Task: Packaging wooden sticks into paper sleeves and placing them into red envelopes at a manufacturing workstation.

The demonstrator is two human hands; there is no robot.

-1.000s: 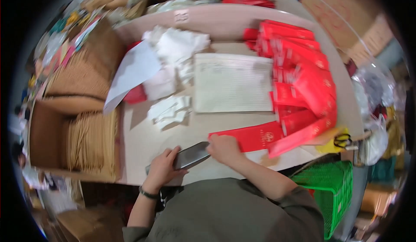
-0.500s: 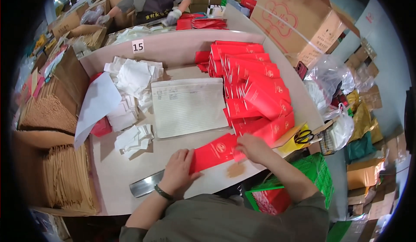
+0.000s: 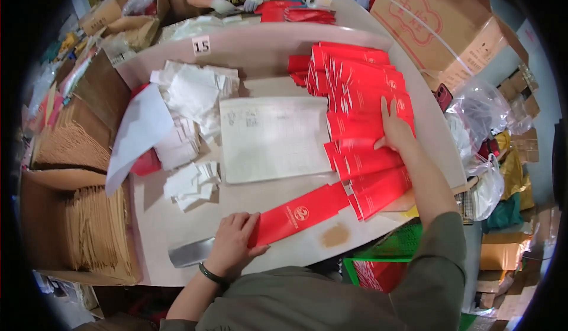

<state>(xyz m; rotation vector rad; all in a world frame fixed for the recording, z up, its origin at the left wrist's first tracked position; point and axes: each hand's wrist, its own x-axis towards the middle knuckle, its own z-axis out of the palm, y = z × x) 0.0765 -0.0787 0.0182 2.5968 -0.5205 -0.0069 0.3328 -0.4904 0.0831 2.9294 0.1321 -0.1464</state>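
Two hands bear on red stock, and the likeliest trouble sits in the fanned pile of red packets point(image 3: 358, 127): its layers overlap loosely, so a sideways push from the right hand point(image 3: 398, 132) could send several sliding together toward the near edge of the worktop point(image 3: 154, 227). The single flat red packet point(image 3: 296, 216) might crease or swing askew if the left hand point(image 3: 238, 238) pressed unevenly, since a grey metal plate point(image 3: 192, 253) pokes out beneath that hand; whether the plate runs under the packet is hidden.

The packet lies on the worktop, slanting from the left hand to the pile's lower edge. The left fingers lie close together over its left end, thumb by the near edge; whether they pinch it, I cannot tell. The right fingers are spread wide on the pile, well apart from the packet.
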